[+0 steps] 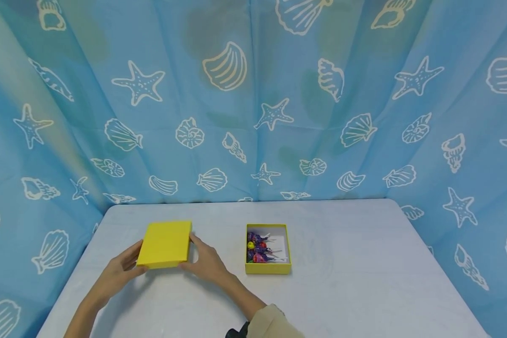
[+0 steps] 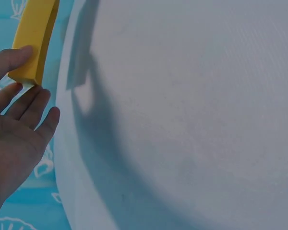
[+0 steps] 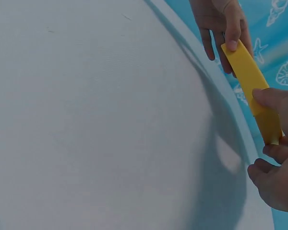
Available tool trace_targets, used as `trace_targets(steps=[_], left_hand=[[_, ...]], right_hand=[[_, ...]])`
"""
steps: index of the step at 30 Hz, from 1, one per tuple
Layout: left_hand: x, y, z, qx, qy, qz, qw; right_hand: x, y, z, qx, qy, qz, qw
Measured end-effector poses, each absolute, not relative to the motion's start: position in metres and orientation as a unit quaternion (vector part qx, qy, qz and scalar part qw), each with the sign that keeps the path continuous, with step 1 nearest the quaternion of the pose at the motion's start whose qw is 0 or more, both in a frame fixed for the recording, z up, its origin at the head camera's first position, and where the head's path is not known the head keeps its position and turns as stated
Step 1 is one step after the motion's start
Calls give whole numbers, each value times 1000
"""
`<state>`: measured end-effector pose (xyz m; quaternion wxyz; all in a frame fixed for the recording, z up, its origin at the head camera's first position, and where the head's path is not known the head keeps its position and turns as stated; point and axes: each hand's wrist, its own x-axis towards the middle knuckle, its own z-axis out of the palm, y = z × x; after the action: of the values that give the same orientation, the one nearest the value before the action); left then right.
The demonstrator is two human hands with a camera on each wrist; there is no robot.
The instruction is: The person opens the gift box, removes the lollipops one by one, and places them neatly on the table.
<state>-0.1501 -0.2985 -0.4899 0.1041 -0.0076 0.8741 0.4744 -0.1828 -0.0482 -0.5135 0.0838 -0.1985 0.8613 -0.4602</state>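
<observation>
Slipping may be judged the likeliest fault from here: the yellow box lid (image 1: 165, 243) is supported only at its sides, so if pressure is eased unevenly, one corner could be dropped onto the desk (image 1: 363, 263). A side wall might also be dented if it is squeezed too hard. Should the lid be swung carelessly to the right, the open yellow box (image 1: 268, 269) near the middle of the far edge could be knocked, and its wrapped lollipops (image 1: 259, 251) jolted.

The lid is seen as a shallow, squarish piece in even, bright yellow, with crisp edges and no print visible on its top; most of its underside is hidden. It is held apart from the desk, toward the far left corner, and a shadow is cast below. Its left side is pinched in the grip of the left hand (image 1: 116, 274), the thumb set by the near left corner; its right side is pinched in the grip of the right hand (image 1: 209, 260).
</observation>
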Motion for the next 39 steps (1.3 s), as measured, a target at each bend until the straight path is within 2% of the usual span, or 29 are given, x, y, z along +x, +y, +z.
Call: trace_targets(steps=[10, 39], left_hand=[[-151, -305, -502, -51, 871, 468, 139], [-153, -310, -515, -48, 866, 481, 129]], right_hand=[[-181, -61, -528, -186, 875, -437, 92], [-181, -63, -536, -180, 892, -404, 92]])
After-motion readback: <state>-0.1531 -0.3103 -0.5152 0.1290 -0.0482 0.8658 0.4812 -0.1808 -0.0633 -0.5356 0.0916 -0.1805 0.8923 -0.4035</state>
